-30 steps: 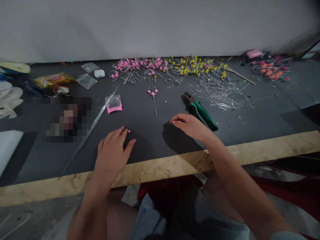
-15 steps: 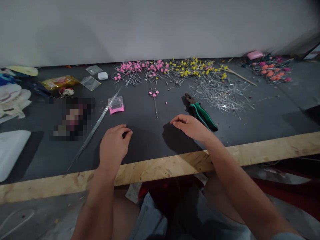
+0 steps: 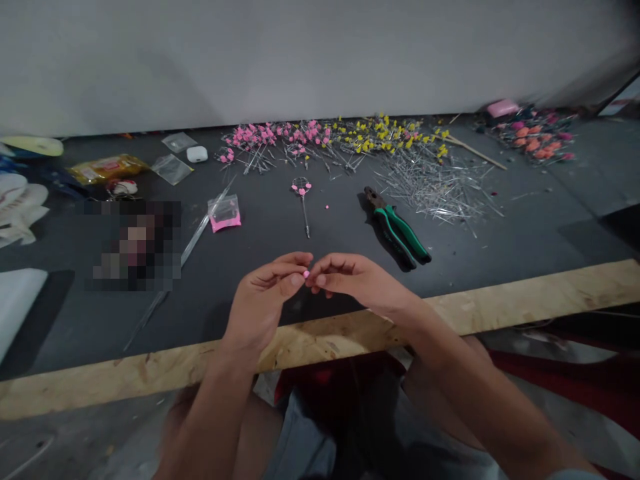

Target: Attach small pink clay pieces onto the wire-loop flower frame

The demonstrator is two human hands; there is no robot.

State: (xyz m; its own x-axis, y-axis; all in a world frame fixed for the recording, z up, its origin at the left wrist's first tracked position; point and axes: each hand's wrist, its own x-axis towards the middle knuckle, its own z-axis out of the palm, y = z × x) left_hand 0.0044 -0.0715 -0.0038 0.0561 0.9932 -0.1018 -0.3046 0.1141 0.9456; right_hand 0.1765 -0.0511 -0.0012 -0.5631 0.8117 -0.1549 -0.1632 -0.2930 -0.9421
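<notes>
My left hand (image 3: 265, 297) and my right hand (image 3: 360, 283) meet just above the table's front part. A small pink ball (image 3: 307, 274) shows between their fingertips, pinched from the left by my thumb and fingers and touched from the right by my closed right fingertips. Beyond them lies a small wire piece shaped like a racket (image 3: 301, 190), its round netted head dotted with pink blobs. A tiny pink bead (image 3: 327, 207) rests beside it. Pliers with green and black grips (image 3: 397, 230) lie farther right. On the left is a zip bag with pink material (image 3: 225, 213).
Along the wall lie wire pieces with pink blobs (image 3: 260, 137), others with yellow blobs (image 3: 383, 133), and a heap of bare wires (image 3: 443, 187). A wooden stick (image 3: 477, 152), a white case (image 3: 197, 154) and long clear strips (image 3: 195, 237) also lie on the dark table (image 3: 270, 233).
My hands have come together from apart, the left moving right and the right moving left. The pink ball now shows between their fingertips. The view has shifted slightly.
</notes>
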